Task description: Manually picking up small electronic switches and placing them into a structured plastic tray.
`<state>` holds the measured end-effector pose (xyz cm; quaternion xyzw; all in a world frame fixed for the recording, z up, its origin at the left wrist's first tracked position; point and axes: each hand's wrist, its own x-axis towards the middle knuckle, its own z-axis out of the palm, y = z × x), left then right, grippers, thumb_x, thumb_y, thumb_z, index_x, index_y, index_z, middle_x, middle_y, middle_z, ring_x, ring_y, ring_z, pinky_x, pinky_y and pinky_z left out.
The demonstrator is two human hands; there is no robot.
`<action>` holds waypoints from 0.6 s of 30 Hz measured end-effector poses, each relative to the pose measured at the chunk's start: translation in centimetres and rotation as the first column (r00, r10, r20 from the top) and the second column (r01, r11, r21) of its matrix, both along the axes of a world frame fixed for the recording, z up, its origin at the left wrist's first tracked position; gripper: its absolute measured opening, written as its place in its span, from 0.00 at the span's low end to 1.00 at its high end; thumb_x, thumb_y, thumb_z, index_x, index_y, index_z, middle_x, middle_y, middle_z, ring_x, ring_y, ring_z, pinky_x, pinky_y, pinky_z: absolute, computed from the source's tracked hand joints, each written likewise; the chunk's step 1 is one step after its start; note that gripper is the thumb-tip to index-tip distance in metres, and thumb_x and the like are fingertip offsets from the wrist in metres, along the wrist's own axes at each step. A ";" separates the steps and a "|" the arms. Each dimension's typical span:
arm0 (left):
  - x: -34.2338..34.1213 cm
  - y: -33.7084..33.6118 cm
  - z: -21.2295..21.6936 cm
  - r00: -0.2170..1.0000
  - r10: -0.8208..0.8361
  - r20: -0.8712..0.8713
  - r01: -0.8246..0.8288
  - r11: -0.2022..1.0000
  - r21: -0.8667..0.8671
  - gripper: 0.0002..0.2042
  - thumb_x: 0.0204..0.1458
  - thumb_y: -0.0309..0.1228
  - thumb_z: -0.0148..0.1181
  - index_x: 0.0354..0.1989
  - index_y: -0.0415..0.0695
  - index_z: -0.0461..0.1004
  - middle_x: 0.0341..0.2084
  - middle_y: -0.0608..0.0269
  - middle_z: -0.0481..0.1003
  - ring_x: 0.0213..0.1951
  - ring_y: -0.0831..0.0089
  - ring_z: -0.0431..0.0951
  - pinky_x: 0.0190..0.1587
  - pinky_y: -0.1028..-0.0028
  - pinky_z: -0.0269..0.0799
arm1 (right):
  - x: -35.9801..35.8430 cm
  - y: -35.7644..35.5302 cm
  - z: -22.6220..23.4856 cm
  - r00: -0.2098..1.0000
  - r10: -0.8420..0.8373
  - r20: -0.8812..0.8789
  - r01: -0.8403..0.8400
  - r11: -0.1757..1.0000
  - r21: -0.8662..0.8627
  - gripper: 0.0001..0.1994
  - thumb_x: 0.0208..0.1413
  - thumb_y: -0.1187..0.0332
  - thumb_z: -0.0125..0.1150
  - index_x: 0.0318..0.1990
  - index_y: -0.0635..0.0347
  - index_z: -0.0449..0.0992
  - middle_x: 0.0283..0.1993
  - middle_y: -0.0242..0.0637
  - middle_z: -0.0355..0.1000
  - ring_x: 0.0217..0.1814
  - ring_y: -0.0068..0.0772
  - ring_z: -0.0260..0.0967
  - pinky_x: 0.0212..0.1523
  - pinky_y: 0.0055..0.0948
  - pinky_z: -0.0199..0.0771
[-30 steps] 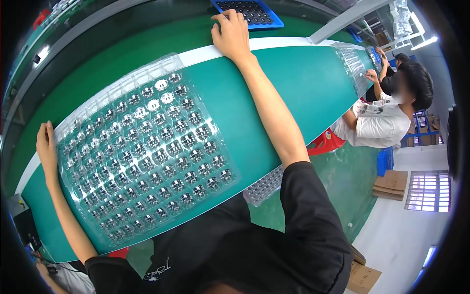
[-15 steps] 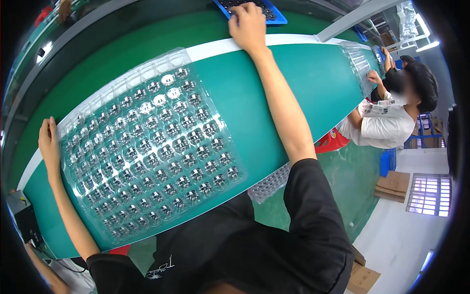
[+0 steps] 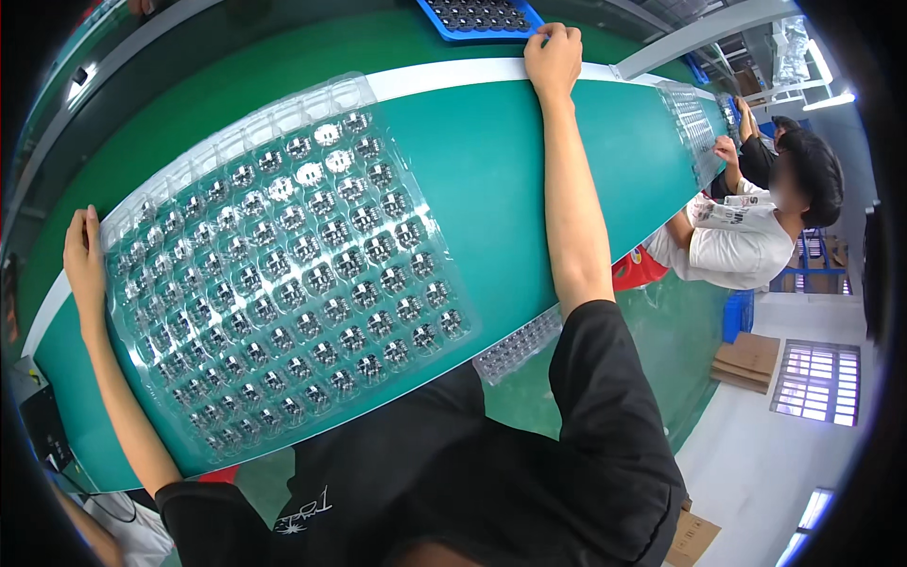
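A large clear plastic blister tray point(image 3: 345, 90) lies on the green tabletop. Small round metallic parts point(image 3: 342, 381) sit in most of its pockets, while the row along its far edge looks bare. My left hand point(image 3: 83, 253) rests beside the blister tray's far left corner, fingers stretched out. Beyond the table's white edge, a shallow blue tray point(image 3: 463, 36) holds rows of dark round parts point(image 3: 482, 15), and the upper frame edge cuts it off. My right hand point(image 3: 554, 61) is at its near right corner, with curled fingers closed on the rim.
A metal post point(image 3: 699, 42) rises from the far edge. Farther right, a co-worker point(image 3: 742, 236) in white sits by another clear tray point(image 3: 690, 132). Below the table edge is another tray of pockets point(image 3: 518, 348). A black box point(image 3: 42, 420) with a cable stands at left.
My right hand has moved from above the blue tray to its right corner. Dark parts now show in rows there. The whole view has shifted slightly.
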<state>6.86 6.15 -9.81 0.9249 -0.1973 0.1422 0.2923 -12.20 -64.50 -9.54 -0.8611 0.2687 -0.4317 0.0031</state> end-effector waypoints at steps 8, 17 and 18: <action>0.3 -0.9 -0.2 0.998 0.026 0.053 -0.025 1.000 -0.019 0.18 0.71 0.43 0.52 0.40 0.37 0.72 0.28 0.59 0.69 0.31 0.73 0.66 0.38 0.73 0.66 | -1.5 -3.2 -0.4 0.962 -0.178 -0.207 0.186 0.982 0.017 0.19 0.55 0.60 0.58 0.51 0.60 0.80 0.53 0.55 0.73 0.55 0.60 0.72 0.56 0.52 0.74; -0.2 -0.5 1.2 0.999 0.010 0.033 -0.014 0.989 0.149 0.20 0.68 0.49 0.51 0.44 0.43 0.76 0.30 0.50 0.76 0.34 0.56 0.76 0.42 0.66 0.71 | -0.6 -8.3 -3.0 0.894 -0.087 -0.440 0.135 0.988 0.077 0.21 0.59 0.50 0.52 0.52 0.45 0.84 0.55 0.51 0.78 0.59 0.56 0.75 0.58 0.51 0.76; -0.4 -0.7 1.0 0.999 0.021 0.044 -0.027 0.990 0.137 0.20 0.68 0.49 0.51 0.42 0.42 0.75 0.29 0.50 0.75 0.32 0.56 0.75 0.40 0.64 0.71 | -0.9 -8.1 -2.5 0.893 -0.064 -0.445 0.115 0.989 0.089 0.21 0.59 0.50 0.52 0.52 0.45 0.84 0.54 0.50 0.79 0.59 0.56 0.75 0.58 0.51 0.76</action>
